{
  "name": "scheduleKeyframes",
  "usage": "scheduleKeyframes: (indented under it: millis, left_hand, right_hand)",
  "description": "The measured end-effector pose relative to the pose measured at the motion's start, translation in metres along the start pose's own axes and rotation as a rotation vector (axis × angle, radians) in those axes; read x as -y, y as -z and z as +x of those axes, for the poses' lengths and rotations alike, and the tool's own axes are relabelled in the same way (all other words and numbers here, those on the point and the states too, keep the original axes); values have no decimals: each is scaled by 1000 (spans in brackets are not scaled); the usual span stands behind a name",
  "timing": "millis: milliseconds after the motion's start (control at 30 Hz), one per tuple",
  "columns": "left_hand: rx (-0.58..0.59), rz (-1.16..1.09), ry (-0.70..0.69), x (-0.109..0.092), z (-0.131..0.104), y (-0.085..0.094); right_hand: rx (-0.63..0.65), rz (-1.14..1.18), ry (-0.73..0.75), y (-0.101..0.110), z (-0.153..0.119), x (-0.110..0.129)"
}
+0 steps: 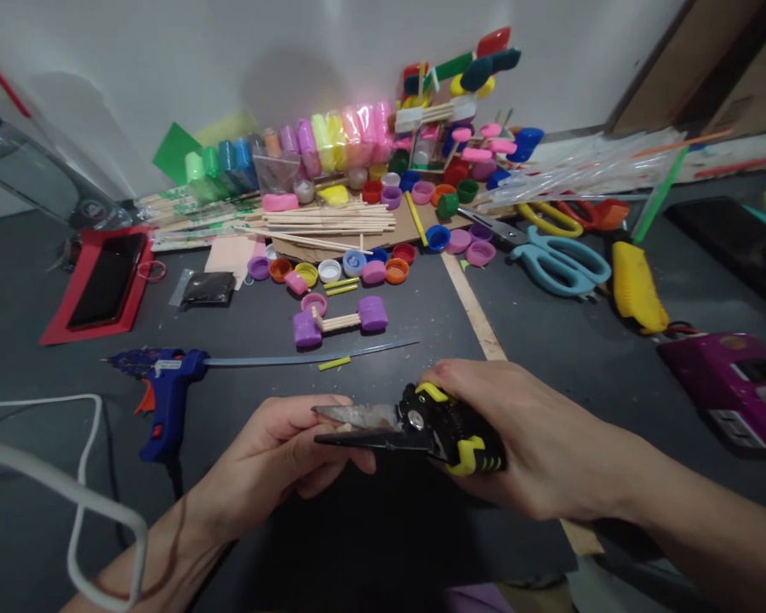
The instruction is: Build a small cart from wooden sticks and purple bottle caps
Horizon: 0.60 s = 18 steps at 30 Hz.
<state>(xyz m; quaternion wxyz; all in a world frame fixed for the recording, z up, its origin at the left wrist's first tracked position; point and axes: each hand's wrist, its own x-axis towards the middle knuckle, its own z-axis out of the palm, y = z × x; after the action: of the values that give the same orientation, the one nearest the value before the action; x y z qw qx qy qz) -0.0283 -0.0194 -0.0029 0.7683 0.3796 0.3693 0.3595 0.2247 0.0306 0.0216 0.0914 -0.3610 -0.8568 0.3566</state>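
Note:
My right hand (517, 443) is closed around the black-and-yellow handles of a pair of snips (414, 421). Its two blades point left and stand slightly apart, in front of the fingers of my left hand (294, 451). Those fingers are pinched together, and a small pale piece (348, 428), wood-coloured, shows between the blades. Most of that piece is hidden by the fingers and the lower blade. Beyond the hands, bundled sticks (340, 323) join purple bottle caps (373, 313) at either end. A short yellow tube piece (334, 363) lies just in front of them.
A blue glue gun (166, 392) with a long clear glue stick rests at left, near a white cable (57, 485). Bottle caps (396, 271), wooden sticks (332, 220) and clay tubs (325, 140) line the back. Blue-handled scissors (562, 260) and a purple device (728, 383) are at right.

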Motion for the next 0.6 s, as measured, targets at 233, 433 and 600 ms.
scheduleKeyframes:
  millis: [233,433,600]
  left_hand:
    - [18,-13,30,-2,0,-3]
    - [29,-42,25,-1,0,-5]
    - [40,-81,17,1,1,-4]
  right_hand:
    - [28,-18,6,1,0,0]
    - [29,-30,8,2,0,1]
    - [-2,-57,28,-1,-1,-1]
